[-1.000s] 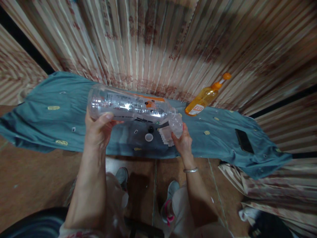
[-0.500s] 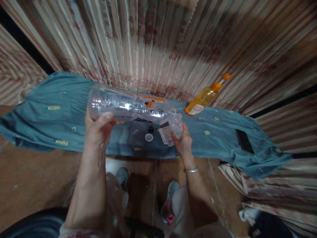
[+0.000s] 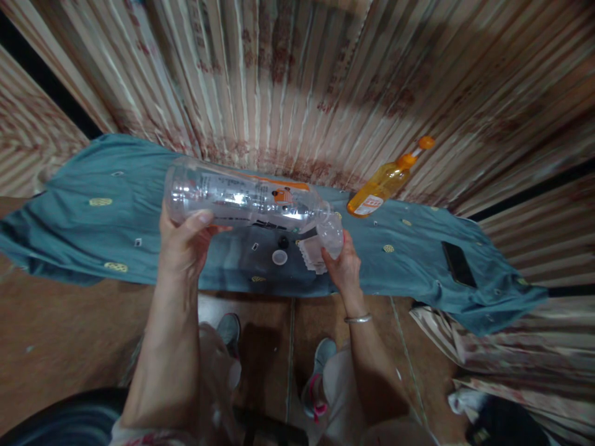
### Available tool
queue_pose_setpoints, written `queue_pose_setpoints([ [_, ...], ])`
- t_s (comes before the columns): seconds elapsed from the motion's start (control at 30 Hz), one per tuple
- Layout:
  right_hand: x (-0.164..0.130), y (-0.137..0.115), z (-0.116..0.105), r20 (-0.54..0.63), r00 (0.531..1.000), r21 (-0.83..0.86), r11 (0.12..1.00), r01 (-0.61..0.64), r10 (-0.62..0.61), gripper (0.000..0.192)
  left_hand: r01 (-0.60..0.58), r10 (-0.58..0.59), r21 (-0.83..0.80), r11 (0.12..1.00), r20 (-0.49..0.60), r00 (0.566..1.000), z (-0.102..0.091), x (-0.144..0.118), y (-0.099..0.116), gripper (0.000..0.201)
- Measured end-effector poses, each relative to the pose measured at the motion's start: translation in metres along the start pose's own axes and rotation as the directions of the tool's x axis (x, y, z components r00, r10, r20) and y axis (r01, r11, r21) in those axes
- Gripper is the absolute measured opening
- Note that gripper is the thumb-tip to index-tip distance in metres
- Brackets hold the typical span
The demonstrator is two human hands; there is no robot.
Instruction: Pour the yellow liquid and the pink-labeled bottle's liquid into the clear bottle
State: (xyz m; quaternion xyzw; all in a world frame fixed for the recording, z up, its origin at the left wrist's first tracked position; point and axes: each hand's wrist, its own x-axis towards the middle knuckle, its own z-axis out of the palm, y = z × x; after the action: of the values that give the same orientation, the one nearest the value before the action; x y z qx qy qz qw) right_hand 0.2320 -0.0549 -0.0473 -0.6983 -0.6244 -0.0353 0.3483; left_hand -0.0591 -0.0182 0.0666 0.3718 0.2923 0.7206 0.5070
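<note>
A large clear plastic bottle (image 3: 232, 195) with an orange and black label lies almost level in the air above the cloth. My left hand (image 3: 186, 241) grips it near its base, thumb on the side facing me. At the right end, the bottle's mouth meets a small translucent cup (image 3: 331, 235), which my right hand (image 3: 343, 263) holds tilted. Whether liquid is passing between them I cannot tell. Below the bottle are a small dark cap (image 3: 283, 242), a round whitish lid (image 3: 279, 257) and a pale packet with a serrated edge (image 3: 310, 254), close to my right hand.
A teal patterned cloth (image 3: 149, 248) covers the narrow table. An amber pump bottle (image 3: 383, 186) stands toward the back right, and a black phone (image 3: 458, 264) lies farther right. Pleated curtains (image 3: 279, 93) hang behind. Dark poles flank the table.
</note>
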Motion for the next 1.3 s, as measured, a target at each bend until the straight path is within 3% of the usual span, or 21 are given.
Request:
queue_pose_setpoints([
  [1.3, 0.0002, 0.0014, 0.0007, 0.000, 1.000, -0.018, 1.000, 0.016, -0.016, 0.067, -0.003, 0.003, 0.003, 1.000, -0.027, 1.000, -0.0007, 0.0013, -0.0013, 0.082],
])
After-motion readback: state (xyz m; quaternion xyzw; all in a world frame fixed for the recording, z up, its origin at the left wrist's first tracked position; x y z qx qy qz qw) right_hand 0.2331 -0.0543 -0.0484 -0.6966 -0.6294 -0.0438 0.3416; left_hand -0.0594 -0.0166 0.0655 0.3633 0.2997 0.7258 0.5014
